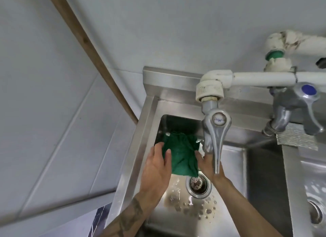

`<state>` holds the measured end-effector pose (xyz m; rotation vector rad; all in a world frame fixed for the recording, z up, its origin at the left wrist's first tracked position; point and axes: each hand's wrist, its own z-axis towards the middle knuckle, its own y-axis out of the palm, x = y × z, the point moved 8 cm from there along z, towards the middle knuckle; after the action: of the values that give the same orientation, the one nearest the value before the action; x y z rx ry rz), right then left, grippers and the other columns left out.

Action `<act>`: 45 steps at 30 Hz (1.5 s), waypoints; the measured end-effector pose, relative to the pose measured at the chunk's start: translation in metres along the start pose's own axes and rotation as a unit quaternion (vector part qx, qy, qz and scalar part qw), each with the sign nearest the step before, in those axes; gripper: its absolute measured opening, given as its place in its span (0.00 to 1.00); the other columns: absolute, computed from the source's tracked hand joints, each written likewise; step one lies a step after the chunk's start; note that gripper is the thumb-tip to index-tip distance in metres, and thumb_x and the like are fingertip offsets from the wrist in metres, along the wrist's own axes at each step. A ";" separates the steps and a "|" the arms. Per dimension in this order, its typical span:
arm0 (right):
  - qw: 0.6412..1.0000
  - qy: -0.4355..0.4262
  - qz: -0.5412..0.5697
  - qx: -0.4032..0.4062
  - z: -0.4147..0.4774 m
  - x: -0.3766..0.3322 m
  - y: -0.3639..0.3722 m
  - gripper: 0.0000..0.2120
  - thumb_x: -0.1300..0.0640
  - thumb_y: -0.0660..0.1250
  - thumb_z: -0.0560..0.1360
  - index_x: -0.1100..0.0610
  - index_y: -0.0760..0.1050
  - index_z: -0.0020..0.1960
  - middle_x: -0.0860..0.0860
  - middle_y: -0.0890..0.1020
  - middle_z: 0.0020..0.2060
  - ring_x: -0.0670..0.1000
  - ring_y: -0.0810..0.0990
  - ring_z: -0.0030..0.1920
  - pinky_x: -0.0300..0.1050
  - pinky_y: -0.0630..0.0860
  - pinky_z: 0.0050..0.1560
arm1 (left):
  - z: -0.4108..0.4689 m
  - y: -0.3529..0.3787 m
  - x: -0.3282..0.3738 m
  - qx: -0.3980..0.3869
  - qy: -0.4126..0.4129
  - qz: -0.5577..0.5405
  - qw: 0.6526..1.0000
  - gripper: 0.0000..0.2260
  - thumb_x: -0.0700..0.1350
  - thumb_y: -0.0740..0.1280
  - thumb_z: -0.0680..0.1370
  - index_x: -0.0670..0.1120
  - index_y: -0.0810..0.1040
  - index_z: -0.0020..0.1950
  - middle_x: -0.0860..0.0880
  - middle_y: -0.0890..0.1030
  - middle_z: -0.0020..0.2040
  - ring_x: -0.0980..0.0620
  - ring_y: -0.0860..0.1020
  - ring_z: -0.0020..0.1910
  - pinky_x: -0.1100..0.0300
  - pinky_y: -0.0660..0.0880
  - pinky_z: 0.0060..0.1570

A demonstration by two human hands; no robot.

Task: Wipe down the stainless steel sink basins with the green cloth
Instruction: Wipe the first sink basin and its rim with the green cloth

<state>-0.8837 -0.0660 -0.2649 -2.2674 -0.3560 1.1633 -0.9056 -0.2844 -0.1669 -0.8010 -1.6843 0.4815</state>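
Hanging green cloth (pixel 181 153) over sink basin (pixel 232 175) | left hand (pixel 157 168) grips left edge | right hand (pixel 210 165) grips right edge

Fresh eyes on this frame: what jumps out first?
The green cloth, gripped at its left edge by the left hand over the left basin, is the only strong colour. Just right of it a chrome tap lever hangs down across the right hand, partly hiding it. Below, the drain sits among brownish droplets on the basin floor.

The tap lever (pixel 217 141) hides part of the right hand (pixel 206 166), whose fingers seem tucked behind the green cloth (pixel 181 155).
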 end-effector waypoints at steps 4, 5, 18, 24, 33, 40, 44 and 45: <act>0.998 -0.033 -0.048 -0.011 0.010 0.008 0.023 0.16 0.54 0.60 0.86 0.53 0.70 0.73 0.57 0.77 0.64 0.61 0.81 0.59 0.54 0.79 0.60 | -0.003 -0.023 -0.011 0.076 0.159 0.191 0.966 0.15 0.50 0.59 0.88 0.48 0.74 0.73 0.49 0.78 0.70 0.47 0.78 0.67 0.47 0.76 0.72; 0.997 -0.038 -0.063 -0.024 0.010 0.008 0.032 0.16 0.54 0.60 0.86 0.53 0.70 0.73 0.55 0.77 0.64 0.60 0.80 0.59 0.48 0.79 0.57 | 0.001 -0.023 -0.021 0.075 0.172 0.240 0.953 0.18 0.51 0.58 0.88 0.47 0.74 0.75 0.46 0.77 0.74 0.44 0.76 0.73 0.44 0.68 0.78; 0.838 -0.337 -0.422 -0.076 0.061 0.008 0.143 0.32 0.31 0.51 0.80 0.43 0.66 0.80 0.52 0.66 0.81 0.58 0.63 0.81 0.65 0.55 0.80 | 0.005 -0.002 -0.051 -0.002 0.209 0.435 0.876 0.30 0.59 0.44 0.89 0.41 0.52 0.87 0.41 0.53 0.87 0.40 0.51 0.87 0.41 0.50 0.84; 0.861 -0.282 -0.424 -0.003 0.072 0.031 0.146 0.31 0.30 0.45 0.83 0.40 0.58 0.83 0.49 0.59 0.83 0.55 0.56 0.83 0.63 0.48 0.82 | 0.004 -0.002 -0.051 -0.007 0.219 0.427 0.877 0.31 0.58 0.43 0.90 0.40 0.51 0.87 0.39 0.53 0.86 0.38 0.51 0.86 0.40 0.54 0.84; 0.962 -0.052 -0.168 0.209 0.064 0.026 0.158 0.28 0.42 0.51 0.86 0.51 0.63 0.82 0.56 0.58 0.84 0.60 0.53 0.84 0.65 0.48 0.81 | 0.004 -0.001 -0.052 0.014 0.231 0.418 0.879 0.31 0.58 0.44 0.90 0.39 0.50 0.86 0.36 0.52 0.86 0.37 0.51 0.86 0.39 0.57 0.83; 0.845 -0.347 -0.398 0.088 0.066 0.019 0.136 0.30 0.35 0.56 0.82 0.44 0.64 0.81 0.54 0.66 0.81 0.59 0.64 0.80 0.67 0.60 0.77 | 0.003 -0.003 -0.048 0.025 0.239 0.413 0.879 0.31 0.59 0.44 0.90 0.40 0.55 0.86 0.38 0.56 0.86 0.37 0.53 0.86 0.39 0.57 0.83; 0.868 -0.320 -0.371 0.079 0.080 0.038 0.136 0.26 0.38 0.51 0.85 0.43 0.65 0.81 0.50 0.63 0.82 0.54 0.60 0.82 0.63 0.57 0.80 | 0.002 -0.005 -0.046 0.044 0.246 0.411 0.877 0.30 0.58 0.44 0.90 0.39 0.56 0.86 0.38 0.57 0.86 0.38 0.55 0.86 0.40 0.58 0.83; 0.884 -0.291 -0.351 0.103 0.079 0.040 0.132 0.25 0.40 0.51 0.86 0.44 0.65 0.81 0.50 0.63 0.82 0.54 0.59 0.83 0.61 0.56 0.81 | 0.001 -0.005 -0.046 0.044 0.246 0.410 0.877 0.30 0.58 0.45 0.90 0.39 0.56 0.86 0.38 0.57 0.86 0.38 0.55 0.86 0.40 0.58 0.83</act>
<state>-0.9263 -0.1252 -0.4059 -1.3497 -1.1168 1.3487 -0.9028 -0.3209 -0.1948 -1.4307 -0.7862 0.8367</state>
